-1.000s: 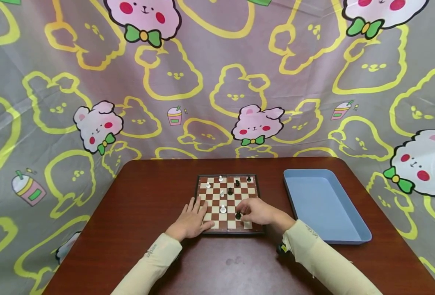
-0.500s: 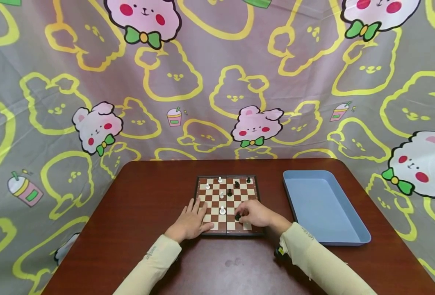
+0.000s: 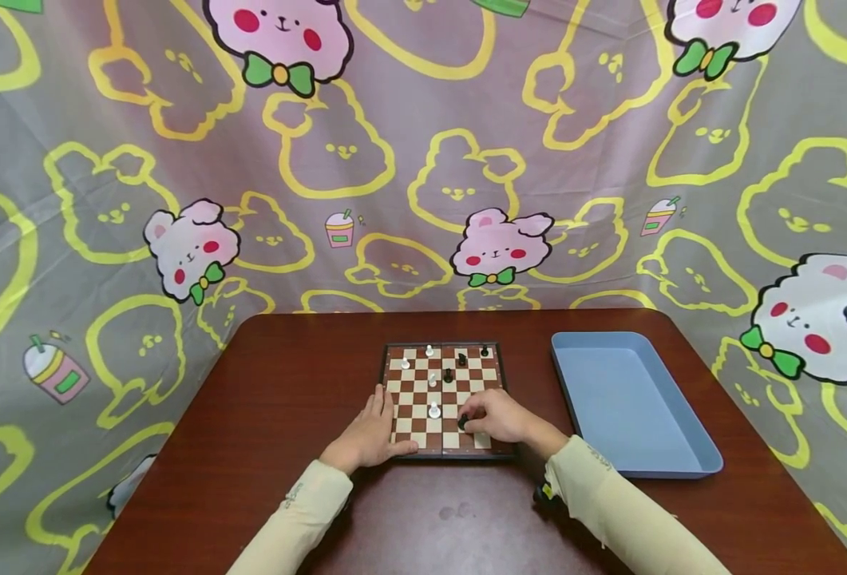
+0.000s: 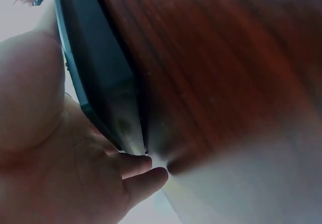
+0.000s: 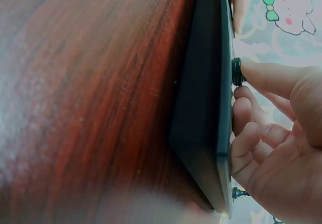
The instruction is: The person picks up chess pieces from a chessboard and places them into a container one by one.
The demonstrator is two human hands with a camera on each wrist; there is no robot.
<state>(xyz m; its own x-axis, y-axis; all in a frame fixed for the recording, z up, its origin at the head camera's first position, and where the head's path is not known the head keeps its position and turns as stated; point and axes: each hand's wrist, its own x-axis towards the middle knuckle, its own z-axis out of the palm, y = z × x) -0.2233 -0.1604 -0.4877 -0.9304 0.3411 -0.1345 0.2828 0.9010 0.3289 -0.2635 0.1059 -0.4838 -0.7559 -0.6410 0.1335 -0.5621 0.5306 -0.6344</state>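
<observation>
In the head view a brown-and-cream chessboard point(image 3: 423, 435) with a dark rim lies on the table. My left hand point(image 3: 366, 431) rests along its left edge, fingers straight and thumb over the near left corner. On the right half, my right hand point(image 3: 498, 415) pinches a black chess piece point(image 3: 462, 421). The right wrist view shows that black piece's round base point(image 5: 236, 72) at the board's surface, with thumb and fingers at it. A white chess piece point(image 3: 433, 410) stands just left of the right hand. Farther back stand a black piece point(image 3: 448, 374) and a black knight point(image 3: 462, 359).
More white pieces, one of them point(image 3: 405, 363) at the far left, and a black piece point(image 3: 484, 350) at the far right stand on the board. A blue tray point(image 3: 639, 471) lies to the right on the dark red table point(image 3: 286, 359). A patterned curtain point(image 3: 394, 160) hangs behind.
My right hand has closed its fingertips over the black chess piece and covers more of it. The left hand's fingers have drawn together and shifted slightly toward the board's left edge.
</observation>
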